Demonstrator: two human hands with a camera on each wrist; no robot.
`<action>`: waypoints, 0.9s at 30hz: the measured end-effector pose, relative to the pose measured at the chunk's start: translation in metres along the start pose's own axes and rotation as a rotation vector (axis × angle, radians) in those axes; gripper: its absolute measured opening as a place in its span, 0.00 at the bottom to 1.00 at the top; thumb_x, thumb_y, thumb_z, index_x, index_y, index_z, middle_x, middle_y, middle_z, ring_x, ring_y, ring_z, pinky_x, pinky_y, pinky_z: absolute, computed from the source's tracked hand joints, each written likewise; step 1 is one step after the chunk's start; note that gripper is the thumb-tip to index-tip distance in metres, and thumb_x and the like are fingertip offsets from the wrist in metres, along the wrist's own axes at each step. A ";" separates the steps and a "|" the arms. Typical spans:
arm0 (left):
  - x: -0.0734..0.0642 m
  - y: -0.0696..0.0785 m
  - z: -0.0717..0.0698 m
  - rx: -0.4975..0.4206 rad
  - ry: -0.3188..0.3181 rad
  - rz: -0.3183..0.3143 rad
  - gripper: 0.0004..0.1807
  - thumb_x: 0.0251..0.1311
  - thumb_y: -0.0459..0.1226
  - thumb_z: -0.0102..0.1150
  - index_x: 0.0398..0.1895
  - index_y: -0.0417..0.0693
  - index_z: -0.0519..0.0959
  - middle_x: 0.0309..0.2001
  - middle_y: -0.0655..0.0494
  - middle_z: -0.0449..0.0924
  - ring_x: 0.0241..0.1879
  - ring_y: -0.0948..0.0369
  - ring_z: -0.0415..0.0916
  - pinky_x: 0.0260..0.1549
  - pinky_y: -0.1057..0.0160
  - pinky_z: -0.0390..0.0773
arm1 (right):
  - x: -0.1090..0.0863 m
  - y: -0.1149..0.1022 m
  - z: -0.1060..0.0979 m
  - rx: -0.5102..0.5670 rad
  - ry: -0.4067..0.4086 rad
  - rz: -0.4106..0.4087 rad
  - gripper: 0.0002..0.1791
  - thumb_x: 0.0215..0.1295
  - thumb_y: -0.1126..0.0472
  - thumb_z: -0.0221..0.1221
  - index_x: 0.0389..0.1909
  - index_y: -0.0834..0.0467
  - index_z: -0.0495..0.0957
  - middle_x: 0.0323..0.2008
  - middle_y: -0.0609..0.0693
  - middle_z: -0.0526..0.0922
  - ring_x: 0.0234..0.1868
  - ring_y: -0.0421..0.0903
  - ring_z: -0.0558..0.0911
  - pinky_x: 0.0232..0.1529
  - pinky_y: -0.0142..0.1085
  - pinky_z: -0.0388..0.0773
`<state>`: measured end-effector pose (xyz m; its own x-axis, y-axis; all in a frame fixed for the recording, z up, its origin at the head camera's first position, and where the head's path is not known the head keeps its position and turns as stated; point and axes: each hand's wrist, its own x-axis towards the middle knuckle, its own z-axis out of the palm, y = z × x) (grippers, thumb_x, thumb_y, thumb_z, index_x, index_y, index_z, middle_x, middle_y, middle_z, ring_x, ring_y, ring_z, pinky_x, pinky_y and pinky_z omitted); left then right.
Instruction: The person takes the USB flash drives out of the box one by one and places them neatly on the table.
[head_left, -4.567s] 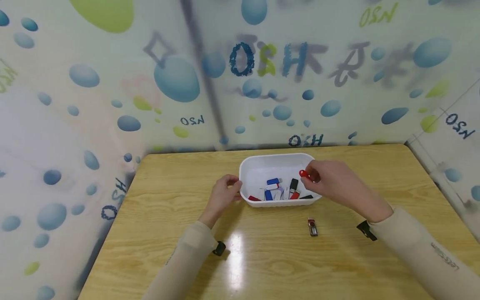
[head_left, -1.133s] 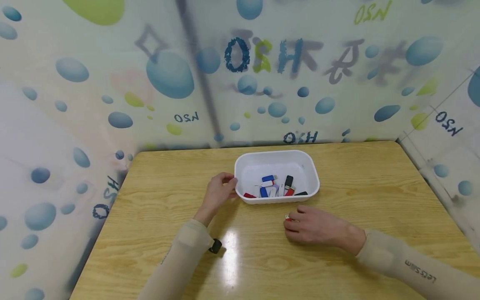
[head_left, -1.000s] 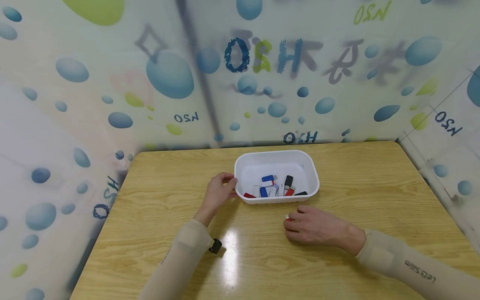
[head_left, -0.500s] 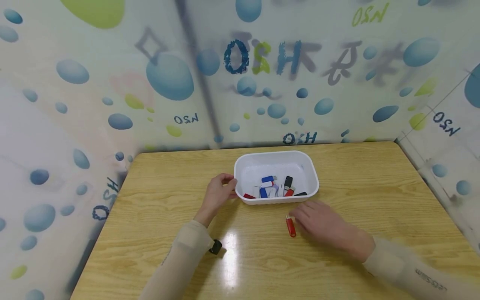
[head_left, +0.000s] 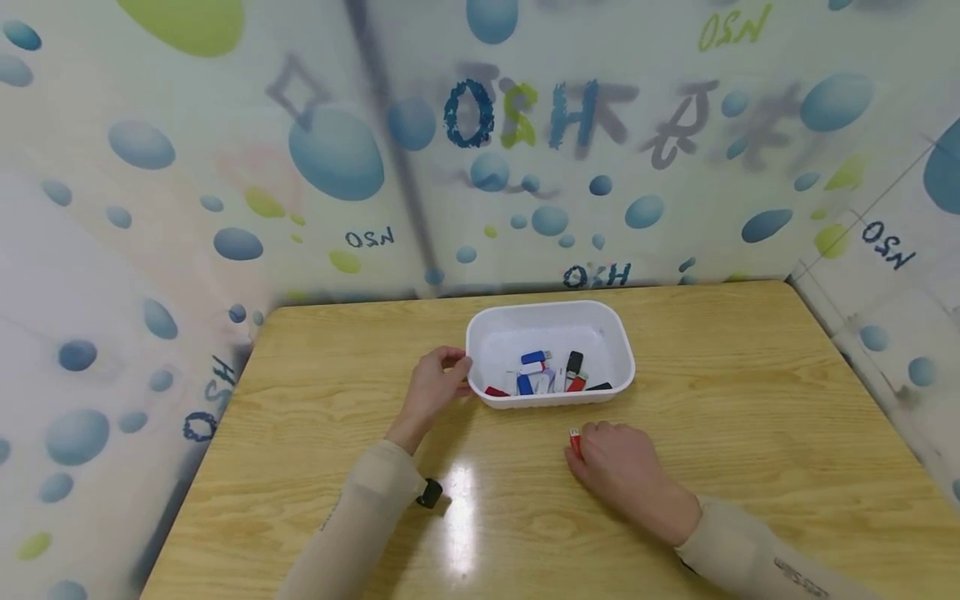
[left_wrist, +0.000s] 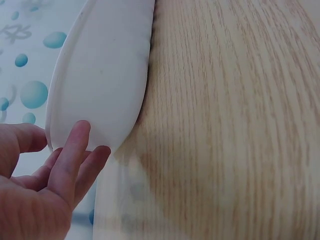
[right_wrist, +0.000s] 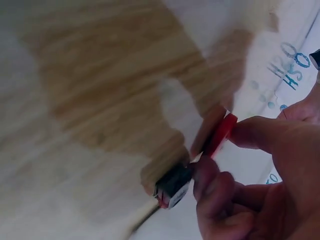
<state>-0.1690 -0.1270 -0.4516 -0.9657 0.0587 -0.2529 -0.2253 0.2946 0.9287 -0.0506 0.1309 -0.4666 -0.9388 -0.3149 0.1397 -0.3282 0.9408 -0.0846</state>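
At the left end of the white plastic tray (head_left: 551,402), my left hand (head_left: 435,385) rests its fingertips against the outer wall; in the left wrist view the thumb lies at the rim and the fingers are fairly straight. My right hand (head_left: 618,462) is on the table in front of the tray. Its thumb and finger pinch a red USB flash drive (right_wrist: 220,135), whose metal plug points towards the tray. Close by its fingertips in the right wrist view is a small black and metallic USB drive (right_wrist: 172,185), hidden by the hand in the head view.
Inside the tray lie several USB drives: a blue one (head_left: 534,357), a black one (head_left: 574,363), a red one (head_left: 576,382) and some white ones. The wooden table (head_left: 337,350) meets a wall (head_left: 637,150) patterned with blue and green drops behind the tray.
My right hand came down from over the tray with the red drive. Half a second ago that drive lay uncovered beside the hand; now it is pinched. The left hand has stayed at the tray.
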 end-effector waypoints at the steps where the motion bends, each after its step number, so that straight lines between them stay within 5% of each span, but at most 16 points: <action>1: 0.000 0.000 0.000 0.000 0.001 -0.002 0.17 0.75 0.35 0.58 0.60 0.32 0.76 0.55 0.38 0.78 0.46 0.49 0.83 0.43 0.56 0.90 | 0.001 0.000 0.001 0.005 -0.001 -0.003 0.25 0.64 0.54 0.68 0.14 0.55 0.66 0.13 0.47 0.65 0.13 0.46 0.67 0.09 0.40 0.66; 5: 0.000 -0.001 0.000 -0.008 0.004 -0.002 0.17 0.75 0.35 0.57 0.60 0.32 0.75 0.55 0.37 0.78 0.46 0.49 0.83 0.42 0.56 0.90 | 0.004 -0.001 0.001 0.041 -0.032 -0.017 0.24 0.63 0.58 0.67 0.14 0.53 0.65 0.13 0.46 0.65 0.13 0.45 0.67 0.09 0.40 0.65; 11: 0.000 -0.001 0.000 0.001 0.001 -0.008 0.17 0.75 0.35 0.57 0.59 0.33 0.76 0.55 0.38 0.78 0.46 0.50 0.83 0.42 0.57 0.90 | 0.001 0.010 -0.022 0.213 -0.184 0.139 0.20 0.66 0.56 0.66 0.18 0.51 0.68 0.15 0.44 0.65 0.16 0.40 0.63 0.16 0.31 0.56; 19: 0.000 0.000 0.000 0.008 0.002 -0.011 0.17 0.75 0.36 0.57 0.60 0.34 0.76 0.57 0.38 0.78 0.47 0.49 0.83 0.42 0.58 0.90 | -0.021 0.050 -0.033 0.251 -0.134 0.277 0.14 0.65 0.56 0.68 0.24 0.55 0.75 0.16 0.45 0.67 0.18 0.41 0.66 0.18 0.33 0.59; 27: 0.000 0.000 0.000 -0.002 -0.004 0.006 0.16 0.75 0.35 0.57 0.59 0.33 0.76 0.56 0.38 0.78 0.48 0.48 0.83 0.42 0.57 0.90 | -0.025 0.062 -0.020 0.239 -0.090 0.247 0.18 0.65 0.58 0.68 0.21 0.53 0.70 0.15 0.44 0.65 0.17 0.41 0.64 0.17 0.33 0.57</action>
<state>-0.1688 -0.1269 -0.4517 -0.9664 0.0647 -0.2487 -0.2199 0.2922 0.9307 -0.0458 0.1995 -0.4556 -0.9948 -0.1014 -0.0003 -0.0955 0.9375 -0.3346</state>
